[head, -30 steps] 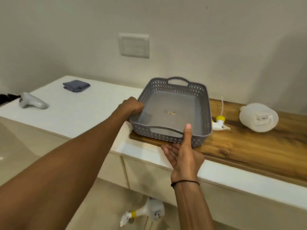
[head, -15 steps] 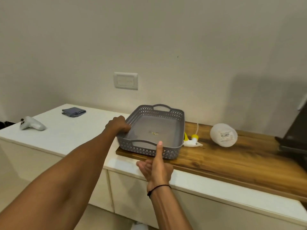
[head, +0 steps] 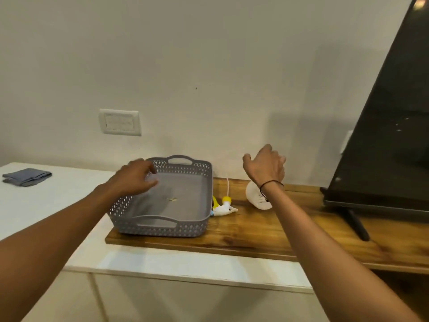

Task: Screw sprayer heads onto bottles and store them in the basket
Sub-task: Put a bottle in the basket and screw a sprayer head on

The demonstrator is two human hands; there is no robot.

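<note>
I observe the grey basket standing on the wooden board that lies across the white bench, holding nothing but a small speck on its floor; I judge it stands at the near left end of the board so that finished bottles can be dropped in from either side. My left hand hovers over the basket's left rim, blurred, its grip loose and empty. My right hand is raised above the white bottle, which lies on its side on the board just right of the basket; that grip is spread and holds nothing, and I cannot confirm contact with the bottle. A sprayer head with a yellow collar lies between basket and bottle, its tube pointing toward the wall. No head is screwed on yet; I judge the bottle pickup to be the step in hand. A dark screen stands close on the right, a collision risk for the elbow.
</note>
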